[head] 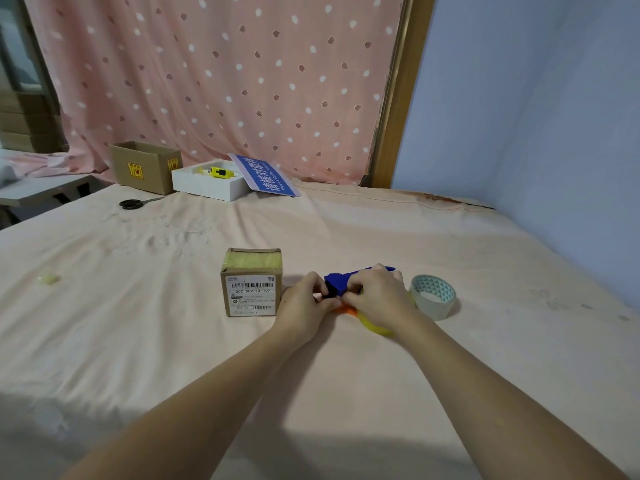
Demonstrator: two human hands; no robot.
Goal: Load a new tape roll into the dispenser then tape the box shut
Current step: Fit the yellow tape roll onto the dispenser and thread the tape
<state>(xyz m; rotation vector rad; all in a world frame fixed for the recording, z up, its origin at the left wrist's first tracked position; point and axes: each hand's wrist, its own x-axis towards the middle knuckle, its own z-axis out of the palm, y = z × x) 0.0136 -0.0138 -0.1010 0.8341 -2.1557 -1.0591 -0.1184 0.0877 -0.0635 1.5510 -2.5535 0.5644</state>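
A blue tape dispenser with orange parts lies on the pink sheet at the middle. My left hand pinches its black front end, and my right hand covers its body from the right. A yellowish tape roll shows under my right wrist, at the dispenser. A small cardboard box with a barcode label and yellowish tape across its top stands just left of my hands. A second clear tape roll with a teal patterned core sits to the right.
Black scissors, an open cardboard box, a white box holding a yellow item, and a blue sign lie at the back. A crumpled bit of tape sits at far left. A blue wall bounds the right.
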